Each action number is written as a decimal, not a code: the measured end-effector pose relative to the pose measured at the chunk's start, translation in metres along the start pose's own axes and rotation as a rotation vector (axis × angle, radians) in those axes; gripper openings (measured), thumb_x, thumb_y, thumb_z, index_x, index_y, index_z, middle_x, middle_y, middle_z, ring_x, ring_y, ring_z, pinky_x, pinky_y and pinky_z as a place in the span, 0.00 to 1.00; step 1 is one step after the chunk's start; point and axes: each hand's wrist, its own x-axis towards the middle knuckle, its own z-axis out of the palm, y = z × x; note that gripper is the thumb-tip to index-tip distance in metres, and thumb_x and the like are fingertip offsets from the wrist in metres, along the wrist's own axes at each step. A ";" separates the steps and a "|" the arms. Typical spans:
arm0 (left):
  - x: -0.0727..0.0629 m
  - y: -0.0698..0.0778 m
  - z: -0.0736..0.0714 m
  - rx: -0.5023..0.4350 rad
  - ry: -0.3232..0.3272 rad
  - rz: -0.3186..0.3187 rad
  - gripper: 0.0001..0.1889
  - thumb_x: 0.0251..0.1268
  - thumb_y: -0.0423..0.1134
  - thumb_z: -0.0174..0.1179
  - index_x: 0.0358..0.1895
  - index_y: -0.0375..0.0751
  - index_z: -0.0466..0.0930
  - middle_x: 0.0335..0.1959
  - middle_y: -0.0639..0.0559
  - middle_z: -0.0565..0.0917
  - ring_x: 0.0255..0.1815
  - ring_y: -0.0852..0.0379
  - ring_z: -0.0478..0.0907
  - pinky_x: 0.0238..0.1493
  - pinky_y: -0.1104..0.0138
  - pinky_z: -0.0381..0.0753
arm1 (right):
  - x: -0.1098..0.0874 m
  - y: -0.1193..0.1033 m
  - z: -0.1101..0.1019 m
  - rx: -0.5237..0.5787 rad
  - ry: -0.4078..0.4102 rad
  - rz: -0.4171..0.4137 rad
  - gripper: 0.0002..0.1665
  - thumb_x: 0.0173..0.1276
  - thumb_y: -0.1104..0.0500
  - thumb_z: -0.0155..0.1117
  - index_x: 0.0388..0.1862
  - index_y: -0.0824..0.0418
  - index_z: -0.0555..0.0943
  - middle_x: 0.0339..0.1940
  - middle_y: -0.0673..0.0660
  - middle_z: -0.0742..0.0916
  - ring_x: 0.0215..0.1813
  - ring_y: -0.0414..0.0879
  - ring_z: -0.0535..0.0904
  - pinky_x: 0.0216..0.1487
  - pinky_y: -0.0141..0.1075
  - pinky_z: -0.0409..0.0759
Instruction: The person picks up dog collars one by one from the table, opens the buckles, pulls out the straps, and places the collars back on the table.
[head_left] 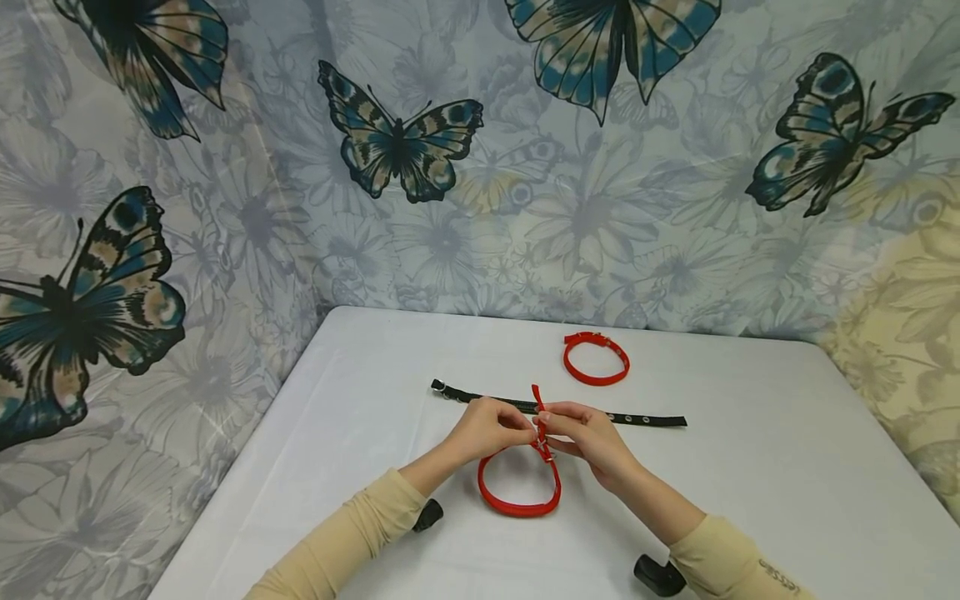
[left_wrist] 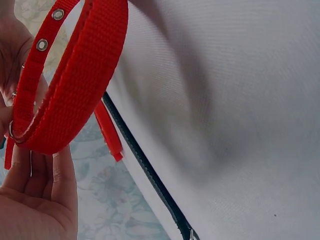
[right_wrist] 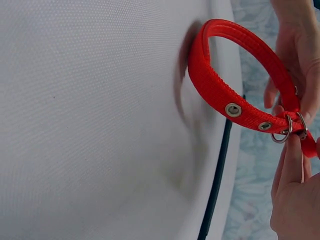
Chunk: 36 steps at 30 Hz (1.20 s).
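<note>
A red webbing collar [head_left: 517,509] with metal eyelets [right_wrist: 233,110] is closed into a loop over the white table. My left hand [head_left: 491,427] pinches it from the left near the buckle, thumb and fingertips close together. From the right, my right hand [head_left: 592,440] holds the strap at the same spot, its fingers bent round the strap end that sticks up. In the right wrist view a metal ring [right_wrist: 280,138] hangs by the buckle, which the fingers partly hide. Behind the hands lies a black collar [head_left: 647,420], stretched out straight, its middle hidden.
Another red collar [head_left: 597,381], buckled into a ring, lies farther back on the white table [head_left: 750,467]. Black wrist-worn devices [head_left: 660,575] show by both sleeves. A butterfly-patterned cloth [head_left: 450,250] rises behind the table's far edge.
</note>
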 end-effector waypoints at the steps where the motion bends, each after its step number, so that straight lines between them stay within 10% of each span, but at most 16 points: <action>1: 0.000 -0.001 0.000 -0.006 0.000 -0.001 0.03 0.55 0.42 0.70 0.29 0.50 0.89 0.23 0.64 0.84 0.26 0.66 0.78 0.26 0.71 0.77 | 0.000 0.000 0.000 -0.001 0.000 -0.001 0.29 0.67 0.51 0.67 0.60 0.70 0.76 0.47 0.56 0.86 0.48 0.47 0.82 0.52 0.44 0.81; 36: -0.009 -0.020 -0.001 -0.098 0.117 -0.093 0.04 0.54 0.41 0.69 0.31 0.48 0.89 0.26 0.61 0.85 0.29 0.65 0.78 0.31 0.70 0.78 | -0.005 0.025 -0.006 -0.058 -0.068 0.042 0.26 0.65 0.50 0.69 0.54 0.66 0.80 0.44 0.56 0.87 0.48 0.47 0.83 0.52 0.40 0.81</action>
